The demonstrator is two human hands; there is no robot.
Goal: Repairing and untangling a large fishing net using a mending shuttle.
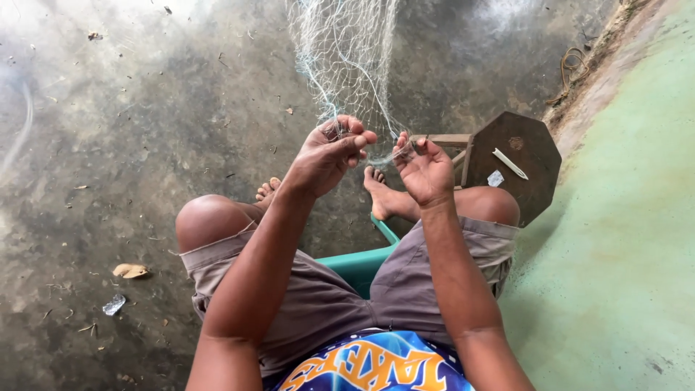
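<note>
Above my knees, over the bare concrete floor (145, 145), hangs the fishing net (347, 58), pale, thin and see-through, gathered to a narrow bunch at its lower end. My left hand (329, 152) is curled shut, pinching that bunch between thumb and fingers. My right hand (423, 170) is half closed, nipping a strand (too thin to follow). How much of the work is done I cannot judge: I see no finished stretch. Beside my right knee stands a wooden stool (517, 163) with a white needle (510, 163) near its far edge.
</note>
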